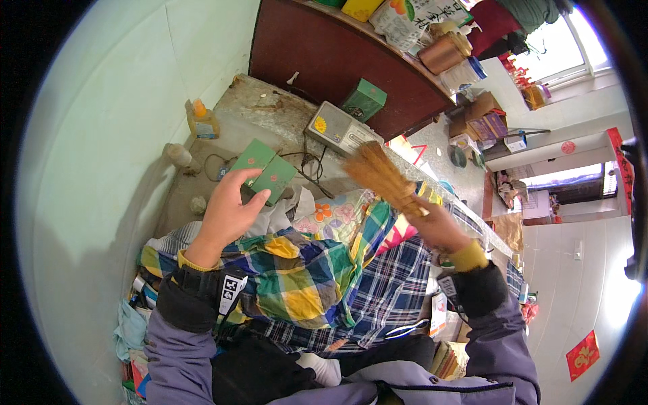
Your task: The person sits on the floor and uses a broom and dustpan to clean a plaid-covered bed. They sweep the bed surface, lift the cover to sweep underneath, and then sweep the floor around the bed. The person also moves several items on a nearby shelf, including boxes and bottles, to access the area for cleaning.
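My left hand [228, 210] has its thumb and fingers around a green cardboard box [274, 178] with small red marks; a dark seam runs across it, and I cannot tell whether it is one box or two side by side. In my right hand [439, 227] is a straw whisk broom [380, 172], gripped by its bound handle with the bristles pointing up and left. Just beyond the bristles lies a silver radio [349, 132] with a yellow flower sticker. Another green box [364, 100] stands behind the radio against the dark red panel [314, 50].
Black cables [306, 167] trail over the dusty ledge [202, 174]. By the wall stand an orange-capped bottle [204, 124] and a whitish bottle [179, 156]. Rumpled plaid bedding [304, 273] spreads before me. Jars [444, 52] and bags crowd the shelf above.
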The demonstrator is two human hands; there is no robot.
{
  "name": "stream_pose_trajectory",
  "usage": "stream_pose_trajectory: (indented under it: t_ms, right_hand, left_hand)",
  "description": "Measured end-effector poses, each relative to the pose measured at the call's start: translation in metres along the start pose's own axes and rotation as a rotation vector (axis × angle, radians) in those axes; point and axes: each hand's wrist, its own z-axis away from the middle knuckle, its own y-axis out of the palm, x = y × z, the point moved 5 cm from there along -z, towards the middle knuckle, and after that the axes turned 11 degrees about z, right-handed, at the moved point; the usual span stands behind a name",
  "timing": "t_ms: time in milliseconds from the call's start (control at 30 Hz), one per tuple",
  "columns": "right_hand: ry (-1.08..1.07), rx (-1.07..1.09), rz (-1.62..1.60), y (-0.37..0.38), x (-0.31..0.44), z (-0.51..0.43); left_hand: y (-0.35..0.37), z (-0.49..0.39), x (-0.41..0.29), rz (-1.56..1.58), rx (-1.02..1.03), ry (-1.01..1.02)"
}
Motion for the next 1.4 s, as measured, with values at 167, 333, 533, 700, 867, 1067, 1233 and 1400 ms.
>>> stream_pose_trajectory:
  t_ms: [167,333,533,700,867,1067,1233,1400]
  right_hand:
    - [-0.386,-0.340,0.006,-0.018,0.030,-0.013]
    - [-0.162,-0.105,-0.513,0.034,0.096,-0.089]
    - [-0.151,0.361,-0.738,0.044,0.156,-0.068]
    - [-0.243,0.070,-0.753,0.038,0.129,-0.070]
    - [0.116,0.020,-0.840,0.034,0.020,-0.051]
    - [0.137,-0.211,-0.737,0.035,-0.038,0.003]
    - [-0.087,0.214,-0.762,0.076,0.003,-0.030]
    - [0.109,0.103,-0.943,0.036,-0.062,-0.030]
  left_hand:
    - [0.011,0.000,-0.002,0.086,0.047,-0.080]
    - [0.006,0.006,-0.005,0.063,0.044,-0.072]
    - [0.000,0.006,0.003,0.014,-0.006,0.022]
    - [0.007,0.003,0.009,0.090,0.031,-0.107]
    - [-0.003,0.007,0.012,0.073,-0.002,-0.062]
    - [0.003,0.003,0.014,0.029,0.020,-0.058]
    - [0.014,-0.001,-0.004,-0.008,0.030,-0.065]
    - [0.007,0.001,-0.007,-0.005,0.044,-0.113]
